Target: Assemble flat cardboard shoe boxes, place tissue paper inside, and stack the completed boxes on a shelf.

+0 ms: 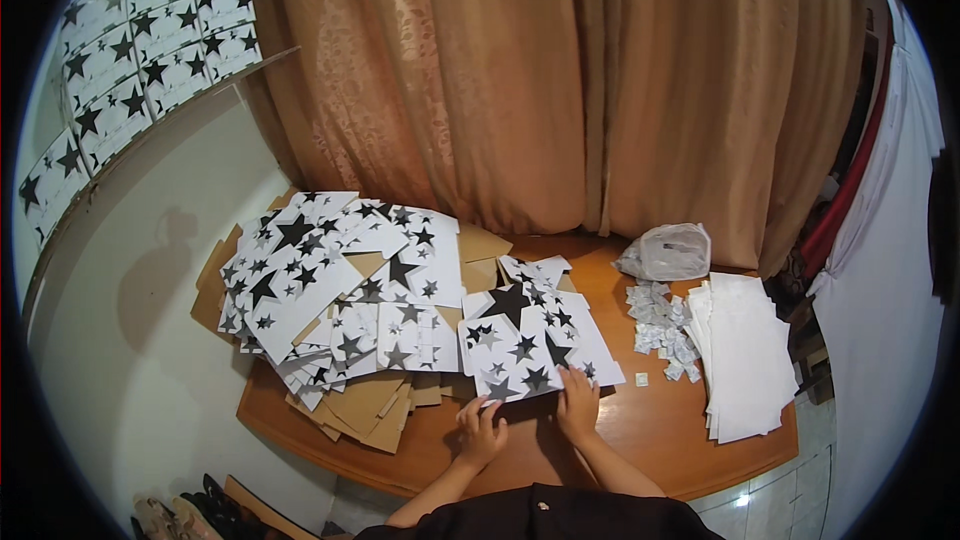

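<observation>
In front of me lies a white cardboard box blank (515, 348) printed with black and grey stars, its near edge raised a little off the table. My left hand (481, 432) grips its near left corner with curled fingers. At the near right part of that edge, my right hand (578, 408) has its fingers over the printed face; its thumb is hard to see. Under and behind this piece, another star-printed blank (597, 335) rests on the table. To the left spreads a large, untidy pile of star-printed flat blanks (300, 265), some showing brown undersides.
Right of the blanks sit a heap of small whitish packets (660, 325), one loose packet (642, 379) and a clear plastic bag (675, 252). A stack of white sheets (742, 355) lies at the wooden table's (540, 450) right end. Brown curtains (480, 90) hang behind; star-printed boxes (160, 35) fill a shelf upper left.
</observation>
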`<state>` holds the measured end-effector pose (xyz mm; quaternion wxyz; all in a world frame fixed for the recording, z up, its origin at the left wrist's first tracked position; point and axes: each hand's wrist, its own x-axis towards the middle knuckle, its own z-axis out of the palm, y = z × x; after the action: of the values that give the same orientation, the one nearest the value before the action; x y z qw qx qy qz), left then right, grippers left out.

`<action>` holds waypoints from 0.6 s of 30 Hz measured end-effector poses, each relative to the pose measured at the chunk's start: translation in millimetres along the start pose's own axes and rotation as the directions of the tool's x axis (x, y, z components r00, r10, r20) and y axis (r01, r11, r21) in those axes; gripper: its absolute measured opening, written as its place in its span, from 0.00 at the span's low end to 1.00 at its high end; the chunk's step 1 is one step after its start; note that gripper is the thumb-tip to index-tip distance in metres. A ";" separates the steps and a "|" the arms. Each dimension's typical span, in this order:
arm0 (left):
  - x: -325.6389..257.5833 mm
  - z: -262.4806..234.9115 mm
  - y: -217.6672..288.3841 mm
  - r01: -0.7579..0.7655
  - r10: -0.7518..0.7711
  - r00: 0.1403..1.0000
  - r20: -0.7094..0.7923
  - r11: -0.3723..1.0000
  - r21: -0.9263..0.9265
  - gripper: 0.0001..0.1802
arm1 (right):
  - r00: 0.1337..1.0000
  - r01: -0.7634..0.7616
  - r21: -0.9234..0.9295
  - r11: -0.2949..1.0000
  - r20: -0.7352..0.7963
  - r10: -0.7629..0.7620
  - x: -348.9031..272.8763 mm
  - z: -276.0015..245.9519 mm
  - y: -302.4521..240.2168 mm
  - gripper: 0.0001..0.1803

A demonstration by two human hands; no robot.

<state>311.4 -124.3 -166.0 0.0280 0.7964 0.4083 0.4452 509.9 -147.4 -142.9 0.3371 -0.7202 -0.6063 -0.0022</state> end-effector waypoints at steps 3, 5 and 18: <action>10.2 7.9 3.6 -0.069 0.064 0.989 -0.135 0.997 -0.032 0.30 | 0.970 -0.011 0.129 0.992 -0.241 0.042 15.1 -46.5 6.5 0.20; 25.1 7.4 6.0 -0.099 0.080 0.980 -0.183 0.991 -0.095 0.34 | 0.946 -0.007 0.161 0.987 -0.318 0.058 20.5 -72.0 18.0 0.18; 103.8 -50.2 -0.5 0.286 -0.322 0.946 -0.034 0.882 -0.373 0.26 | 0.811 -0.033 0.738 0.674 -0.374 0.450 -28.9 -222.9 53.9 0.14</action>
<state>302.4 -69.9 -64.7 0.2248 0.6813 0.4396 0.5404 639.8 -283.5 -8.6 0.7343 -0.5837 -0.3378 0.0771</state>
